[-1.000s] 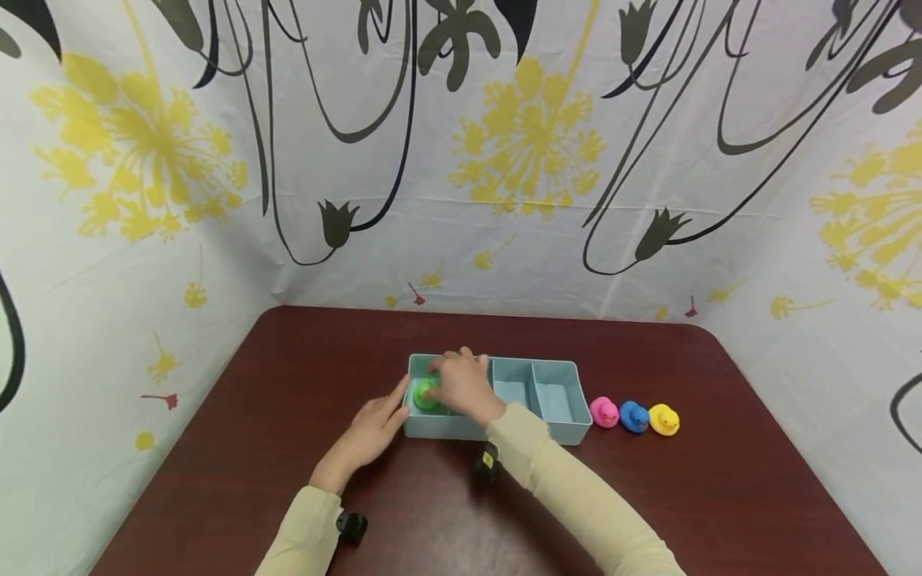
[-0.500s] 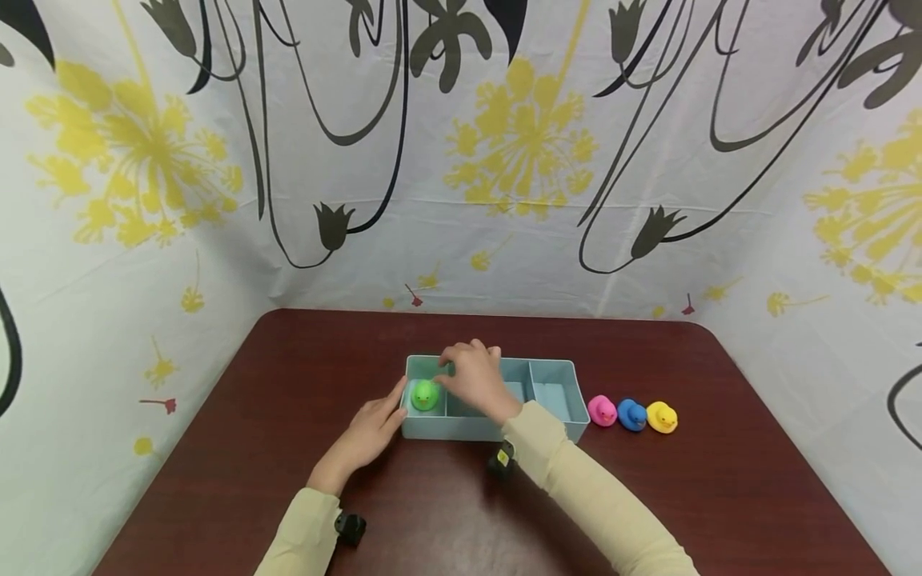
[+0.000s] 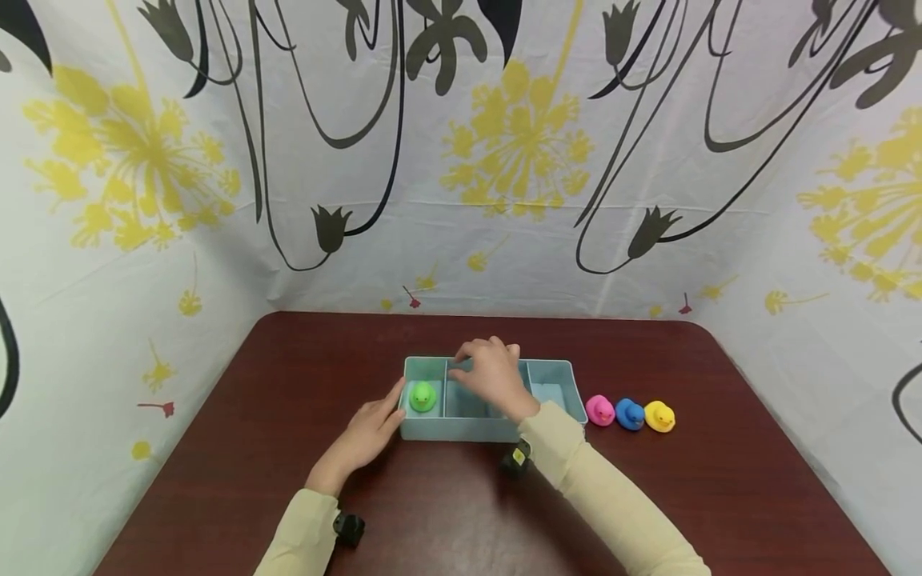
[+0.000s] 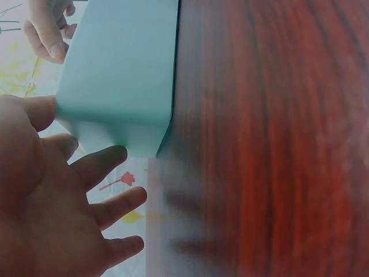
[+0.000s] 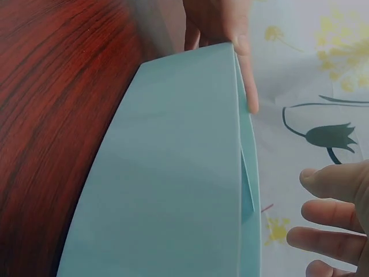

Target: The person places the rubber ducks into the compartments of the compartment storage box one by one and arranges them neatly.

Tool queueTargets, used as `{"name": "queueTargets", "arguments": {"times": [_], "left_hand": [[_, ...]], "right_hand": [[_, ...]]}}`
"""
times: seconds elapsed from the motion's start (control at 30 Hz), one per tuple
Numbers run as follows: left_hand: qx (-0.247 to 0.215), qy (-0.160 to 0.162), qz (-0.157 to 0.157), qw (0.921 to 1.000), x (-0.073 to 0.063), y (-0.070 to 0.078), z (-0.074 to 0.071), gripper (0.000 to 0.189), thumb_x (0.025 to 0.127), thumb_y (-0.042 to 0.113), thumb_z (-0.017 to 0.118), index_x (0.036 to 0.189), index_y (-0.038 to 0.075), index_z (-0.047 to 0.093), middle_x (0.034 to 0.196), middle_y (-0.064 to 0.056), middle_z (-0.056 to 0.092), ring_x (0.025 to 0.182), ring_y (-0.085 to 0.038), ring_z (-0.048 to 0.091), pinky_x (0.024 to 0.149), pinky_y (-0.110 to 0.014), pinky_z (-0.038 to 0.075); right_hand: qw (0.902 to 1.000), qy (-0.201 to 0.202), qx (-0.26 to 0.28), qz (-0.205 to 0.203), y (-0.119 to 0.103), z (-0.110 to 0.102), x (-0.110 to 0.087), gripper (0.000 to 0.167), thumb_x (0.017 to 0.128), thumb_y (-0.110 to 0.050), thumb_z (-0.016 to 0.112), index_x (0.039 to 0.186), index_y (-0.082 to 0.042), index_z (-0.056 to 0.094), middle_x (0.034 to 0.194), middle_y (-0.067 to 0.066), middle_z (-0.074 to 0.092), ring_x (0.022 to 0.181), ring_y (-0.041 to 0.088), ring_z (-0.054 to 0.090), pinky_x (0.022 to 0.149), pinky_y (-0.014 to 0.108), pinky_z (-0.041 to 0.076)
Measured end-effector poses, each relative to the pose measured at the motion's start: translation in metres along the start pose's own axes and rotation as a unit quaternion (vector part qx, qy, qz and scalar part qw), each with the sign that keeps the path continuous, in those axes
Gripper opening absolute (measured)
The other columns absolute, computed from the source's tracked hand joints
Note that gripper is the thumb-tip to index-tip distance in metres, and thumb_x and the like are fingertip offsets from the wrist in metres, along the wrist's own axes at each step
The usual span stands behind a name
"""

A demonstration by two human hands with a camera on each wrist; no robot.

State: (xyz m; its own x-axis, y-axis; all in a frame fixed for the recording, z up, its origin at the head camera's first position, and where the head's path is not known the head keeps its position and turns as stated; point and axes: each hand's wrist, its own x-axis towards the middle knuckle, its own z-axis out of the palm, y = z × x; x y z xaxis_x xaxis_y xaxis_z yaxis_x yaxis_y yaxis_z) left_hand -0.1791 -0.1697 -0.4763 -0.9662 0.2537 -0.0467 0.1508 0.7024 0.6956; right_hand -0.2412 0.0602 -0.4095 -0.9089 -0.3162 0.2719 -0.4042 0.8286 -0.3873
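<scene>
Tray (image 3: 454, 430) sits beneath the right grip (image 3: 495, 376), its fingers seemingly half-bent.

Teal tray (image 3: 461, 430), green duck (image 3: 422, 397), pink duck (image 3: 600, 411), blue duck (image 3: 630, 414), yellow duck (image 3: 659, 417), wood-grained red-brown table (image 3: 310, 376).

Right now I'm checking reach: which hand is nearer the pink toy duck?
Right. The right hand is above the divided tray, beside whose right end the pink toy duck sits; the left hand touches the tray's left end, farther off.

Bright, even light, soft shadows — faint sheen on the table (image 3: 418, 520); wrist views hazier
</scene>
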Motion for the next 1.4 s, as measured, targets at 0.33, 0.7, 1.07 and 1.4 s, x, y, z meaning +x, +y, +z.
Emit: {"name": "queueTargets", "arguments": {"times": [0.33,0.7,1.07,1.4], "left_hand": [[-0.007,0.003,-0.002,1.0000,0.000,-0.002,0.002,0.058,0.104,0.036,0.037,0.155,0.025,0.012,0.153,-0.013,0.035,0.139,-0.040,0.028,0.108,-0.063,0.023],[-0.006,0.001,-0.003,1.0000,0.001,-0.002,0.000,0.057,0.104,0.034,0.037,0.155,0.022,0.013,0.152,-0.014,0.035,0.139,-0.040,0.029,0.109,-0.062,0.023],[-0.012,0.001,0.007,0.9999,0.001,-0.002,-0.001,0.057,0.104,0.032,0.038,0.155,0.022,0.013,0.152,-0.014,0.035,0.138,-0.041,0.029,0.109,-0.062,0.023],[-0.008,0.003,-0.001,1.0000,0.001,-0.001,0.000,0.058,0.104,0.031,0.038,0.155,0.020,0.014,0.152,-0.014,0.036,0.138,-0.041,0.030,0.109,-0.061,0.024]], "right_hand": [[0.9999,0.015,-0.004,0.003,0.014,-0.007,-0.003,0.020,0.078,-0.030,0.079,0.094,-0.018,0.075,0.094,-0.004,0.070,0.079,0.015,0.045,0.070,0.039,0.021],[0.9996,0.016,-0.017,0.014,0.027,-0.016,-0.009,0.020,0.079,-0.029,0.078,0.094,-0.017,0.075,0.095,-0.004,0.070,0.080,0.016,0.047,0.070,0.040,0.021],[0.9989,0.031,-0.002,0.036,0.041,-0.022,-0.020,0.018,0.079,-0.029,0.078,0.091,-0.017,0.074,0.090,-0.003,0.070,0.079,0.017,0.049,0.071,0.040,0.022],[0.9980,0.044,-0.008,0.043,0.055,-0.031,-0.030,0.019,0.079,-0.029,0.079,0.092,-0.016,0.074,0.091,-0.002,0.070,0.079,0.018,0.050,0.071,0.041,0.023]]}}
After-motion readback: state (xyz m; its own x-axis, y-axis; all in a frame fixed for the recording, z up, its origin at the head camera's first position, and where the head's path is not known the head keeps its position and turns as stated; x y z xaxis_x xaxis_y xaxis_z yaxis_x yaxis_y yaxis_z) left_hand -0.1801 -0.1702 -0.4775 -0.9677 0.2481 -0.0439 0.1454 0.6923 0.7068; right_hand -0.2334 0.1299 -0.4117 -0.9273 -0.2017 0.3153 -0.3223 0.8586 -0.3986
